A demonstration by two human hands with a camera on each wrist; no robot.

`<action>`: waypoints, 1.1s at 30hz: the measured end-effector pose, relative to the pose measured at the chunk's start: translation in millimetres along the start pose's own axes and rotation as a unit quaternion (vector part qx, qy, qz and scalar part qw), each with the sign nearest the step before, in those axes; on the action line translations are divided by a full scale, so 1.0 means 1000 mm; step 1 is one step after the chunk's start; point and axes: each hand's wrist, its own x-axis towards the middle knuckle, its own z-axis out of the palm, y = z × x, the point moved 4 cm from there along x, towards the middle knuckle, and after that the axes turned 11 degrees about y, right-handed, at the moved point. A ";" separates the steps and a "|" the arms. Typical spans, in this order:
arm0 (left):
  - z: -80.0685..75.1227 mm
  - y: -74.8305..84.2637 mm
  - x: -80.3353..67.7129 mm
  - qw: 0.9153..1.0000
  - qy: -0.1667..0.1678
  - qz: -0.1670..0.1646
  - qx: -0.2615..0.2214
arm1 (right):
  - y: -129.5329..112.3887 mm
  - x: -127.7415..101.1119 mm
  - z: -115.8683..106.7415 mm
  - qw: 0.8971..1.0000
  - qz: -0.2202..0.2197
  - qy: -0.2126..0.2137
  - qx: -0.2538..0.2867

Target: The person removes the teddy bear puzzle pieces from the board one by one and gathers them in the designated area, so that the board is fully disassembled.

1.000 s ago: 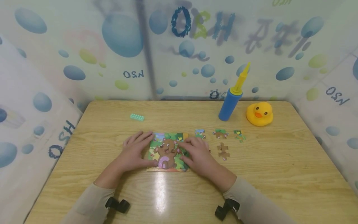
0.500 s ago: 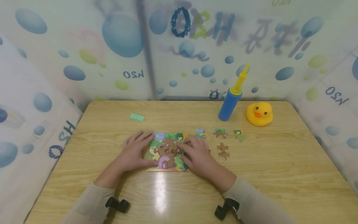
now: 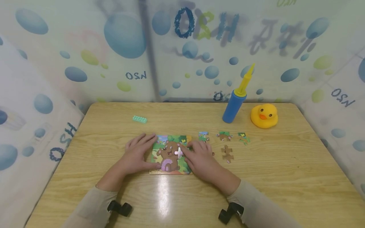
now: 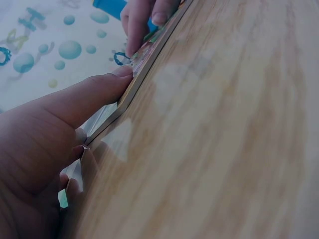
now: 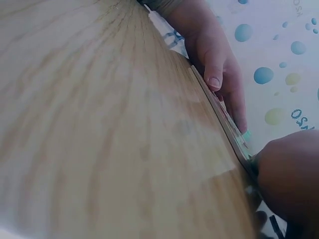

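A jigsaw puzzle [image 3: 166,161] of a brown bear lies flat on the table. My left hand [image 3: 137,155] rests along its left side, fingers at the far corner and thumb [image 4: 102,94] on the near part. Straight and spread, those fingers press the puzzle's edge. My right hand [image 3: 203,158] is over the right side, its index fingertip touching by the bear's raised arm. Beside that fingertip shines a pale, piece-shaped patch [image 3: 178,153]; whether it is a gap or glare on a tilted piece, I cannot tell. The right wrist view shows only part of my right hand [image 5: 291,169].
Several loose puzzle pieces [image 3: 227,154] lie right of the puzzle, one mostly hidden by my right hand. Farther back stand a blue-and-yellow hand pump [image 3: 234,106] and a yellow rubber duck [image 3: 264,117]. A mint-green toy brick [image 3: 139,119] lies at the back left.
The pale patch has appeared near the bear's raised arm, where the picture looked whole before. My right fingers have shifted slightly; my left hand stays put.
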 end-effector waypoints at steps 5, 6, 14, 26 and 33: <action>-0.001 -0.002 -0.001 1.000 0.001 -0.002 0.005 | -0.002 0.001 0.002 1.000 -0.007 -0.009 -0.008; 0.000 -0.002 -0.001 1.000 0.001 -0.002 0.006 | -0.002 0.001 0.002 1.000 -0.008 -0.012 -0.011; 0.001 -0.001 -0.001 1.000 0.000 -0.004 0.000 | -0.003 0.001 0.002 1.000 -0.012 -0.018 -0.019; 0.002 -0.002 0.001 1.000 -0.005 -0.003 0.005 | 0.002 -0.001 0.002 0.999 -0.035 -0.002 -0.003; 0.002 -0.001 0.001 1.000 -0.008 -0.006 0.003 | 0.002 -0.002 0.002 0.999 -0.035 0.001 -0.010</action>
